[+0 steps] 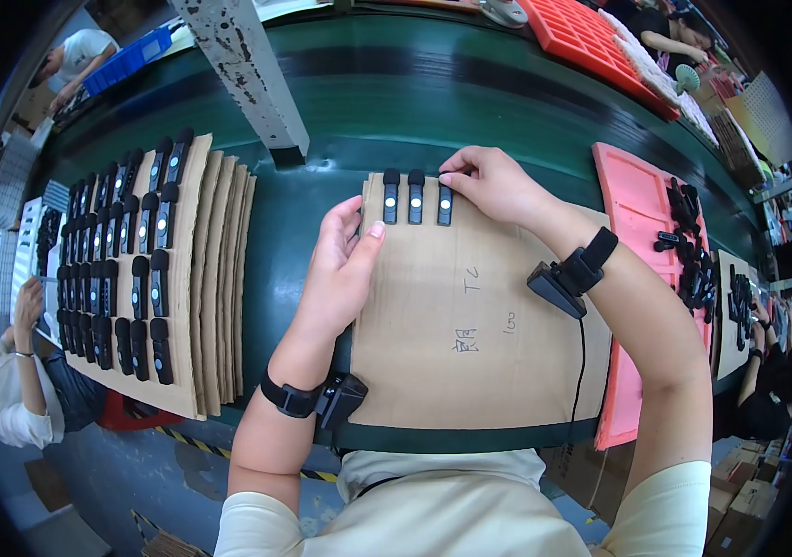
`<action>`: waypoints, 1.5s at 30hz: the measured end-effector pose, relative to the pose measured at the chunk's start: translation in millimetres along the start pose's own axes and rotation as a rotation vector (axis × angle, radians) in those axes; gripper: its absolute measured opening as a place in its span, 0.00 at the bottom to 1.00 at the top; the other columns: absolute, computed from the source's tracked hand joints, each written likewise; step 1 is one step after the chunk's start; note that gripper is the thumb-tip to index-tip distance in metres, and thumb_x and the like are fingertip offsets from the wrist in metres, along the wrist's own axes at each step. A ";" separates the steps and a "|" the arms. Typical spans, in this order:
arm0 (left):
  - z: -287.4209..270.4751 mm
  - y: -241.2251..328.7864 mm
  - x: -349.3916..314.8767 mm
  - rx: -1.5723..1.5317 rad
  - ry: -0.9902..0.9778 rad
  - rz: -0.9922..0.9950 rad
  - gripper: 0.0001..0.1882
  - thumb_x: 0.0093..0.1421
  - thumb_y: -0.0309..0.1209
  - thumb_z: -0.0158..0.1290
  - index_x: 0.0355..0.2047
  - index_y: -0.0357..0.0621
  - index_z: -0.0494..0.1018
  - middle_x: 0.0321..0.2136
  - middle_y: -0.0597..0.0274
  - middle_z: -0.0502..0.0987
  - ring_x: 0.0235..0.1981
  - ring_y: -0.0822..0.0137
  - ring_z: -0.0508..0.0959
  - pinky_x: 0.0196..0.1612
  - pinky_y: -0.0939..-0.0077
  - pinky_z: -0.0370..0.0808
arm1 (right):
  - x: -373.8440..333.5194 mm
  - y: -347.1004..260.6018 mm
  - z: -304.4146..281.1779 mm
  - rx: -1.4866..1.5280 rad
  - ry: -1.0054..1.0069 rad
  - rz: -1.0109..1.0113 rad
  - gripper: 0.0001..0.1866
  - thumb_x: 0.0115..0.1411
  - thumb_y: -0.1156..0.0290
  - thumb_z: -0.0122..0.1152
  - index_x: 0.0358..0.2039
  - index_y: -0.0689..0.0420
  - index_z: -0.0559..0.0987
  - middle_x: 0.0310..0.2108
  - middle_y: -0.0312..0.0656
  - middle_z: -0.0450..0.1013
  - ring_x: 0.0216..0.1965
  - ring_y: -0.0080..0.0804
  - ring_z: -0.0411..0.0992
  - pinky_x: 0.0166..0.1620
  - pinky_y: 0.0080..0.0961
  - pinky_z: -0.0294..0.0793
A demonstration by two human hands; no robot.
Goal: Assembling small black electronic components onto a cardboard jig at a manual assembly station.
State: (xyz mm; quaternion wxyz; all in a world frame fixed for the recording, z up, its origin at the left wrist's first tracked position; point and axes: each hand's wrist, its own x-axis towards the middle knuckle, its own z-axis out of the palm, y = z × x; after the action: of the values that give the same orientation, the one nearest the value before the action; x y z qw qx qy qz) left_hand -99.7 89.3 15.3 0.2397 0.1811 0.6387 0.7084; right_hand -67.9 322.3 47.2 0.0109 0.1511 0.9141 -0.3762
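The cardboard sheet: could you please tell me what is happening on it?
The person's right hand holds the rightmost of three black devices near the far edge of the cardboard sheet. The left hand is at its left edge. Similar devices lie on the stack at left; black pieces on the pink tray.

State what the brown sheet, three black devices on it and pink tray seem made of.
Brown sheet: probably cardboard, matt, going by its tan, paper-like face. Black devices: likely plastic, from their smooth, slightly glossy bodies; duller rounded tops may be foam. Pink tray: seemingly moulded plastic, fairly matt, from its even colour and raised ridges.
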 end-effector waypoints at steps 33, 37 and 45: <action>-10.3 55.7 -71.9 0.327 0.213 0.868 0.10 0.64 0.23 0.43 0.44 0.36 0.69 0.55 0.43 0.68 0.56 0.53 0.71 0.60 0.58 0.68 | -189.8 233.4 -190.1 -1.083 0.327 0.072 0.23 0.42 0.77 0.66 0.41 0.55 0.73 0.48 0.44 0.68 0.48 0.49 0.68 0.51 0.35 0.69; 9.6 52.9 -109.1 0.340 0.171 0.790 0.08 0.63 0.25 0.46 0.41 0.38 0.70 0.53 0.43 0.69 0.52 0.56 0.72 0.56 0.60 0.69 | -178.7 214.3 -188.3 -0.959 0.225 0.126 0.21 0.43 0.78 0.66 0.40 0.57 0.73 0.45 0.46 0.69 0.46 0.47 0.70 0.49 0.34 0.71; 59.1 60.9 -115.5 0.524 -0.207 0.630 0.09 0.53 0.25 0.57 0.36 0.38 0.73 0.37 0.49 0.78 0.40 0.51 0.77 0.48 0.63 0.72 | -202.3 100.1 -126.4 -0.217 0.321 -0.165 0.17 0.48 0.81 0.59 0.40 0.61 0.71 0.37 0.48 0.71 0.41 0.43 0.74 0.43 0.31 0.75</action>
State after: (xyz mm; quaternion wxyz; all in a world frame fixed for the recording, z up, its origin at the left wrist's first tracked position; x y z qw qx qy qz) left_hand 21.6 67.5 88.5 0.0201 0.4926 0.6831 0.5388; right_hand 165.4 422.6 96.4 -0.1493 0.1314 0.9486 -0.2461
